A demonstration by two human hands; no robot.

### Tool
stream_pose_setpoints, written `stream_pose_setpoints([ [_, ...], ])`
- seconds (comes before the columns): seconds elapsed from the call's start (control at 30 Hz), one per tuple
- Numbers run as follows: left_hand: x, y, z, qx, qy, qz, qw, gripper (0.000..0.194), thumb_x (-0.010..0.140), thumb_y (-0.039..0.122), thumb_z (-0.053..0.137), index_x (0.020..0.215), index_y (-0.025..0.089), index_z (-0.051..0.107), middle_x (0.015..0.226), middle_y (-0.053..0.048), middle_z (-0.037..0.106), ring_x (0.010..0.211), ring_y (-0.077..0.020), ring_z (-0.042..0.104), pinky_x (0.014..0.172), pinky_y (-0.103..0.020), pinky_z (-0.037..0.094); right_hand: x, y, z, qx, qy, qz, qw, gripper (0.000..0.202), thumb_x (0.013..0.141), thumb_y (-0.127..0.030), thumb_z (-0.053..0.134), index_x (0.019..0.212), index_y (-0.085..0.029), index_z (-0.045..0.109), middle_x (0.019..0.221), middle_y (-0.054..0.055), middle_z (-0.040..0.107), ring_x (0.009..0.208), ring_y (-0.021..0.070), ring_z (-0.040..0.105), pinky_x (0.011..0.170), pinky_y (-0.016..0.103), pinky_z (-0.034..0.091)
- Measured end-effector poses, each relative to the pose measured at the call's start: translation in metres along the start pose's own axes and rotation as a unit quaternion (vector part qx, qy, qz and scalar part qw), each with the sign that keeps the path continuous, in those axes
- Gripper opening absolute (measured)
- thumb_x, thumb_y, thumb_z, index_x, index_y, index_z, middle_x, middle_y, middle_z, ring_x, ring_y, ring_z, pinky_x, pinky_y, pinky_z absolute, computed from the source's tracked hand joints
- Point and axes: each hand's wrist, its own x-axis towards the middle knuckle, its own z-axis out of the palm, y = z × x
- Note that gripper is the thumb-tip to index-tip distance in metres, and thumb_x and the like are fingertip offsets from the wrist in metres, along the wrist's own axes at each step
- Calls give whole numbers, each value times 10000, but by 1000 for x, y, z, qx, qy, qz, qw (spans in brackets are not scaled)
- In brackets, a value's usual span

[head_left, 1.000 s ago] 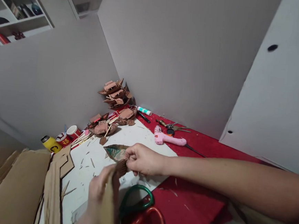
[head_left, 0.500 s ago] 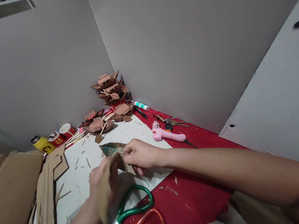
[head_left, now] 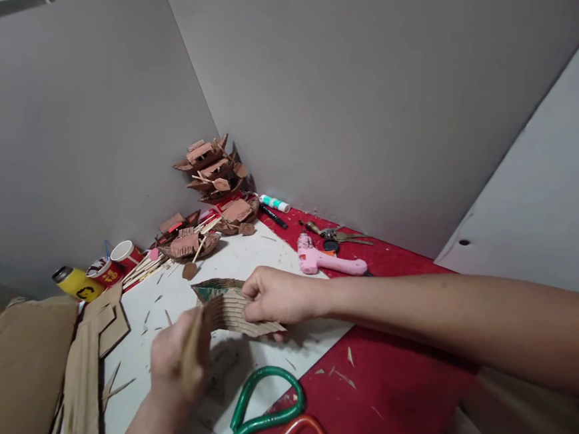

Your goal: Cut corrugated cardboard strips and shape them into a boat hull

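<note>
My left hand (head_left: 176, 352) grips a bent strip of brown corrugated cardboard (head_left: 232, 311), its near end curling down past the fingers. My right hand (head_left: 280, 300) is closed on the other part of the strip, thumb pressed along the ridges. Behind the strip shows a pointed, boat-shaped cardboard piece (head_left: 207, 292) with a green patch inside. Whether the two are joined cannot be made out. Scissors (head_left: 267, 419) with one green and one red handle lie below the hands, blades mostly out of view.
A pink glue gun (head_left: 331, 262), a glue stick tube (head_left: 274, 204) and a black marker (head_left: 273, 216) lie on the red table. Several small cardboard boats (head_left: 190, 244) stand at the back corner. Cups (head_left: 105, 271), a yellow bottle (head_left: 78, 285) and cardboard sheets (head_left: 17, 363) are at left.
My left hand has moved left and a little down, drawing apart from the right. More of the ridged strip shows between them. The view has shifted slightly.
</note>
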Motion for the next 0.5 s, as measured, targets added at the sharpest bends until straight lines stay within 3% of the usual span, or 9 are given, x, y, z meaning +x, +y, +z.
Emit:
stream_pose_setpoints([
  [0.07, -3, -3, 3, 30, -6, 72, 997, 137, 767, 251, 602, 867, 188, 672, 620, -34, 659, 504, -152, 593, 506, -243, 450, 5, 5, 0, -11, 2, 10, 1000, 145, 672, -88, 444, 587, -157, 540, 380, -69, 496, 310, 78, 467, 335, 158, 378],
  [0.1, -3, -1, 4, 30, -4, 56, 998, 129, 783, 251, 587, 859, 189, 671, 605, -26, 650, 488, -145, 580, 493, -241, 440, 7, 6, -1, -22, -2, 8, 1000, 138, 672, -97, 443, 596, -159, 541, 381, -70, 489, 317, 80, 465, 340, 162, 377],
  [0.17, 1, 5, 5, -3, -1, -60, 998, 170, 830, 289, 550, 731, 193, 650, 537, -1, 603, 441, -128, 537, 458, -236, 415, 9, 6, -3, -50, -4, -22, 999, 109, 679, -104, 465, 641, -160, 550, 419, -75, 497, 353, 76, 468, 367, 163, 378],
  [0.27, 10, 12, 3, -91, -16, -217, 972, 355, 828, 395, 564, 542, 186, 573, 484, 1, 568, 463, -134, 536, 487, -241, 435, 9, 1, -11, -108, 21, -83, 990, 75, 688, -92, 525, 705, -143, 577, 540, -60, 552, 450, 64, 493, 420, 152, 368],
  [0.37, 17, 4, -1, -202, -11, -273, 940, 319, 806, 417, 596, 601, 173, 588, 567, -1, 617, 497, -124, 547, 526, -243, 456, 6, -6, -24, -137, 47, -68, 987, 185, 693, -100, 572, 867, -132, 623, 598, -41, 592, 491, 81, 521, 439, 164, 375],
  [0.5, 22, -19, 0, -283, 62, -287, 913, 178, 776, 347, 654, 735, 180, 610, 635, 37, 603, 492, -79, 509, 506, -203, 423, 3, -9, -44, -175, 37, -3, 984, 362, 686, -141, 629, 1048, -131, 622, 570, -45, 568, 476, 92, 516, 422, 172, 369],
])
